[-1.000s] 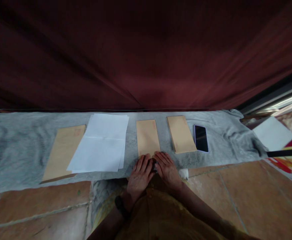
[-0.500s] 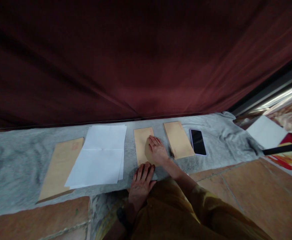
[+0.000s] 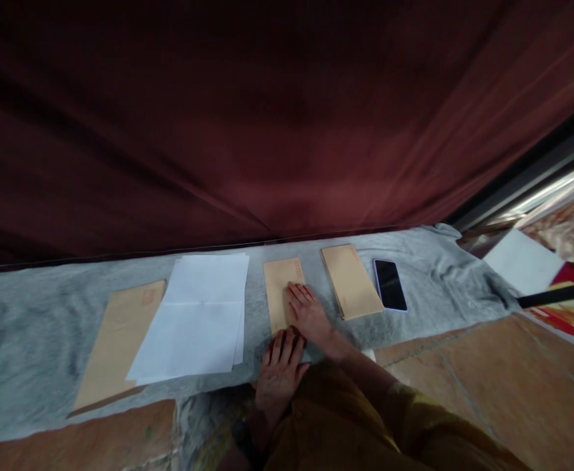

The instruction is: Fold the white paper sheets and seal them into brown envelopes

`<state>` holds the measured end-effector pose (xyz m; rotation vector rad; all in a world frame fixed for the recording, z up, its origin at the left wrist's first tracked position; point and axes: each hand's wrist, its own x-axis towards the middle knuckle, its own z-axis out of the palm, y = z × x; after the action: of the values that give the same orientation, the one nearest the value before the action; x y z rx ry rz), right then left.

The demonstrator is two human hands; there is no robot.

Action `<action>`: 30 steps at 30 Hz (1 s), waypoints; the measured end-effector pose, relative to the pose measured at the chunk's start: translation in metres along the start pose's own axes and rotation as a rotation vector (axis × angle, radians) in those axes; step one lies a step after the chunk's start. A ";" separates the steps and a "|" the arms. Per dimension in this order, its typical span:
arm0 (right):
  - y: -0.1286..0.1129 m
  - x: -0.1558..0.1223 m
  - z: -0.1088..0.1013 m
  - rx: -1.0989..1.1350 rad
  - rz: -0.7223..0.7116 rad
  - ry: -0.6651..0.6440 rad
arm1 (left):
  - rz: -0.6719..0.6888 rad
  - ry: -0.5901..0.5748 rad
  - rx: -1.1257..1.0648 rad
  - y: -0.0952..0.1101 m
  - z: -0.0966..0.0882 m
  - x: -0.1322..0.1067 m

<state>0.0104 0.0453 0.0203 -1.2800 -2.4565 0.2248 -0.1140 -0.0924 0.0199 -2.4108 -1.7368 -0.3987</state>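
A tan envelope (image 3: 279,284) lies lengthwise on a grey cloth (image 3: 31,327) spread over the floor. My right hand (image 3: 309,314) presses flat on the envelope's middle, fingers together and pointing away from me. My left hand (image 3: 281,366) rests flat at the envelope's near end, fingers slightly spread. Neither hand grips anything. A stack of tan envelopes (image 3: 350,280) lies just right of my right hand.
White paper sheets (image 3: 196,314) lie left of the envelope, with another tan envelope (image 3: 117,340) further left. A black phone (image 3: 389,284) lies right of the stack. A dark red curtain (image 3: 267,118) hangs behind. Tiled floor (image 3: 487,373) and a white sheet (image 3: 522,261) lie to the right.
My right hand slid forward from the envelope's near end onto its middle, then drew back a little. My left hand stayed at the near end. The camera tilted slightly.
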 end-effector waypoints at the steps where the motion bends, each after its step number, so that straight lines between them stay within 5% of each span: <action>1: -0.004 -0.010 -0.001 0.017 -0.028 -0.005 | 0.004 -0.002 -0.001 0.000 0.001 -0.001; 5: -0.007 -0.022 -0.006 0.066 -0.069 -0.023 | 0.011 -0.004 -0.009 -0.001 0.004 -0.002; 13: 0.012 0.058 0.004 0.028 0.108 -0.014 | 0.009 -0.004 0.007 -0.001 -0.001 -0.001; 17: 0.014 0.068 0.006 0.018 0.117 0.006 | -0.007 -0.005 0.003 -0.001 -0.001 0.000; 21: 0.007 0.037 0.000 0.034 0.049 -0.009 | 0.002 0.012 0.009 -0.002 0.002 0.000; 30: -0.006 -0.084 -0.024 0.079 -0.097 -0.077 | 0.002 -0.038 -0.002 -0.003 0.007 -0.006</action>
<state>0.0584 -0.0272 0.0238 -1.1368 -2.5389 0.3481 -0.1181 -0.0949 0.0113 -2.4372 -1.7498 -0.3571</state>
